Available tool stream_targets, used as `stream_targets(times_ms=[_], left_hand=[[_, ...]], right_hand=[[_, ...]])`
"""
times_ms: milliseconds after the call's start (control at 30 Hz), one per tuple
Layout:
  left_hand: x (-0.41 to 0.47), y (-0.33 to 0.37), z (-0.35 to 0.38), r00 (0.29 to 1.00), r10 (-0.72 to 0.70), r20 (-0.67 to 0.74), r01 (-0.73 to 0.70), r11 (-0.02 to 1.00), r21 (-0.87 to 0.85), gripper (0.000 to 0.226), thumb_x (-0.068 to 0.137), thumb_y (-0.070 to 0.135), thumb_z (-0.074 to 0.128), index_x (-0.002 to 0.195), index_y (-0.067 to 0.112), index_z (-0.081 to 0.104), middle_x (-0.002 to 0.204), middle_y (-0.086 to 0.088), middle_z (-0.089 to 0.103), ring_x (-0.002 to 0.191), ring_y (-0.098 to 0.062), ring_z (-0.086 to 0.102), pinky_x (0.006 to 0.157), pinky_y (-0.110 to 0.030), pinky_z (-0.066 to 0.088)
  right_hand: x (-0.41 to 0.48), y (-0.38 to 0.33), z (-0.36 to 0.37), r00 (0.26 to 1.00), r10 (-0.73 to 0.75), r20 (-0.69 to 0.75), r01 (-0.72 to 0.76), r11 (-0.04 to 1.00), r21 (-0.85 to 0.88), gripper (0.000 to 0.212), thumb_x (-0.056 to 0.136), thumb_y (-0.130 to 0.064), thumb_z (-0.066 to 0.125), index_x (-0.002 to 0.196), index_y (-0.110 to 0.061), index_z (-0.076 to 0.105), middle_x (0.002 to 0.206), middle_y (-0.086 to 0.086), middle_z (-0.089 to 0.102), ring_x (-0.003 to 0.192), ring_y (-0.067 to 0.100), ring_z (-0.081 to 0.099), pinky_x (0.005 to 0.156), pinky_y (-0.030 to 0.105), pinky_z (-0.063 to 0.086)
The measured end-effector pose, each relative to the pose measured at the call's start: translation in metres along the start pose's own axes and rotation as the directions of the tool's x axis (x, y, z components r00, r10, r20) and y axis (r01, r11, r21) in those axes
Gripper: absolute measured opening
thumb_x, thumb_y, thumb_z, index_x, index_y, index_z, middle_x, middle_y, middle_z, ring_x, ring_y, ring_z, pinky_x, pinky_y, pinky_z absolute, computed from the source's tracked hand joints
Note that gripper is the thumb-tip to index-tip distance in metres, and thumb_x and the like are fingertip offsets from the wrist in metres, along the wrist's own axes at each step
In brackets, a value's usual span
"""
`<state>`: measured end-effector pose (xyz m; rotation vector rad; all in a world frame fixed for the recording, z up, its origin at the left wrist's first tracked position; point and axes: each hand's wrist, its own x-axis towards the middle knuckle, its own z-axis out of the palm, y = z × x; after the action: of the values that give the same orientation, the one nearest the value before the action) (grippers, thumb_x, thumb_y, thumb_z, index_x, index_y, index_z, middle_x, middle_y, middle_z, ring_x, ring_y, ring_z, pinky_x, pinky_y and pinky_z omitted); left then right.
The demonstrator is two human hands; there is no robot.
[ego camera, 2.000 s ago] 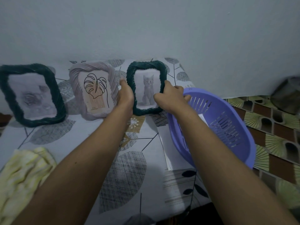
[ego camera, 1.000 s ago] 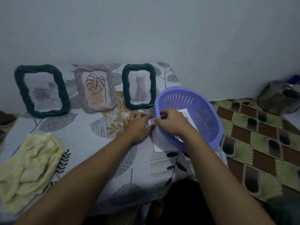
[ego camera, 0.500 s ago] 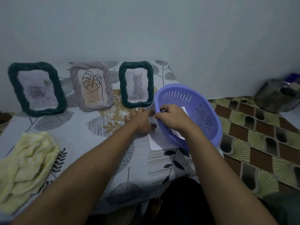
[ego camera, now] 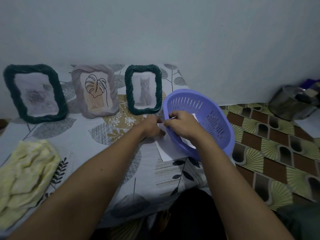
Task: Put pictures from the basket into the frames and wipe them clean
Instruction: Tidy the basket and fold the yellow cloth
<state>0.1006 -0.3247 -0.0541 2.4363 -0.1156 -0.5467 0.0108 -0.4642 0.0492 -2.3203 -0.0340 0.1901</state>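
Three frames lean against the wall: a dark green one (ego camera: 34, 93) with a faint picture, a pale lilac one (ego camera: 95, 90) with a leaf drawing, and a smaller dark green one (ego camera: 143, 89) with a cat picture. A purple slotted basket (ego camera: 214, 116) sits tilted to their right, with a white picture (ego camera: 194, 116) inside. My right hand (ego camera: 181, 124) curls over the basket's near rim, pinching a thin white edge. My left hand (ego camera: 152, 126) rests beside it on a white sheet (ego camera: 166, 148) that lies partly under the basket.
A crumpled yellow cloth (ego camera: 26, 174) lies at the left on the leaf-print sheet (ego camera: 83, 144). Right of the basket is patterned brown and green floor (ego camera: 270, 153), with a metal pot (ego camera: 292, 103) near the wall.
Both hands let go of the cat frame, left standing against the wall, and came back to the basket's near rim. In the last half second they barely moved.
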Motion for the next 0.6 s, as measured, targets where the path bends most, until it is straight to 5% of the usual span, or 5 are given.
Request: stream_targets(times_ms=[167, 267, 367, 467, 600], left_hand=[[-0.046, 0.024, -0.016, 1.000, 0.011, -0.015, -0.013, 0.988, -0.151, 0.038, 0.079, 0.011, 0.075, 0.114, 0.017, 0.063, 0.110, -0.007, 0.067, 0.101, -0.024, 0.061, 0.083, -0.033, 0.050], [-0.050, 0.020, -0.014, 0.998, 0.022, -0.064, -0.040, 0.957, -0.288, 0.032, 0.080, 0.007, 0.072, 0.109, 0.014, 0.061, 0.101, -0.005, 0.065, 0.089, -0.022, 0.061, 0.072, -0.030, 0.048], [-0.055, 0.015, -0.012, 0.990, 0.008, -0.142, -0.078, 0.868, -0.491, 0.014, 0.083, 0.008, 0.068, 0.095, 0.013, 0.065, 0.096, -0.008, 0.072, 0.090, -0.027, 0.069, 0.079, -0.041, 0.058], [-0.061, 0.010, -0.011, 0.975, -0.038, -0.220, -0.086, 0.846, -0.526, 0.026, 0.084, 0.007, 0.064, 0.109, 0.013, 0.063, 0.106, -0.010, 0.070, 0.094, -0.027, 0.068, 0.081, -0.043, 0.058], [-0.072, -0.002, -0.011, 0.935, -0.157, -0.317, -0.054, 0.823, -0.566, 0.045, 0.084, -0.001, 0.061, 0.123, 0.019, 0.053, 0.112, -0.005, 0.060, 0.085, -0.017, 0.058, 0.060, -0.028, 0.047]], right_hand=[[0.000, -0.001, -0.002, 1.000, 0.010, -0.027, -0.010, 1.000, -0.002, 0.018, 0.091, -0.026, 0.061, 0.102, -0.015, 0.069, 0.096, 0.004, 0.068, 0.085, 0.019, 0.060, 0.076, 0.034, 0.050], [0.000, -0.001, -0.001, 1.000, 0.014, -0.024, -0.014, 1.000, 0.003, 0.015, 0.090, -0.024, 0.061, 0.099, -0.016, 0.069, 0.094, 0.004, 0.068, 0.086, 0.021, 0.061, 0.077, 0.036, 0.051], [0.000, -0.001, 0.002, 0.999, 0.016, -0.028, -0.016, 1.000, 0.007, 0.016, 0.089, -0.024, 0.061, 0.098, -0.014, 0.069, 0.094, 0.006, 0.069, 0.090, 0.026, 0.064, 0.082, 0.042, 0.053], [-0.002, -0.002, 0.003, 0.999, 0.023, -0.027, -0.023, 1.000, -0.005, 0.021, 0.090, -0.027, 0.061, 0.104, -0.013, 0.069, 0.099, 0.007, 0.069, 0.093, 0.026, 0.064, 0.086, 0.046, 0.055], [-0.003, -0.002, 0.006, 0.999, 0.025, -0.032, -0.026, 1.000, -0.015, 0.021, 0.091, -0.027, 0.060, 0.103, -0.012, 0.069, 0.098, 0.007, 0.069, 0.092, 0.027, 0.063, 0.084, 0.044, 0.053]])
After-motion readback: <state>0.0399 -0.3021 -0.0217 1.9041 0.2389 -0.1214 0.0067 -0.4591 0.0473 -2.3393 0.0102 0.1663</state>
